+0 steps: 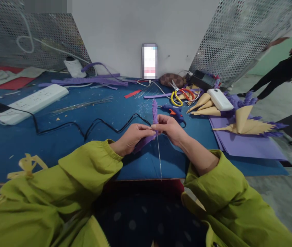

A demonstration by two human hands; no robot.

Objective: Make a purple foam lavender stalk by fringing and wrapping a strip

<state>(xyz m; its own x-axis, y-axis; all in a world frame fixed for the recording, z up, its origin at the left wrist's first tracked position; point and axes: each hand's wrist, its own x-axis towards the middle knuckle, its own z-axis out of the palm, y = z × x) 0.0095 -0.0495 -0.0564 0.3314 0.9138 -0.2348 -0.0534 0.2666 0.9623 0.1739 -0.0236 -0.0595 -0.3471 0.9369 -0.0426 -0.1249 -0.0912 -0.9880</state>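
Note:
Between my hands stands a purple paper lavender flower [155, 108] on a thin wire stem [159, 156], which points down toward the table's front edge. My right hand [170, 127] pinches the flower's lower part, thumb and fingers closed around it. Closed on a purple paper strip [144, 143] at the flower's base is my left hand [136, 136]; the strip's loose end hangs below its fingers. Fingertips of both hands meet at the stem, so the exact contact there is partly hidden. Just beyond my right hand lies a blue glue gun [173, 110].
A white power strip [32, 103] with a black cord [81, 127] lies left. Wires [84, 104] and purple strips [91, 80] lie behind. Yellow-handled scissors [176, 97], a white power bank [220, 99], and wrapped flowers [248, 126] on purple sheets [254, 145] are right. A phone [150, 61] stands at back.

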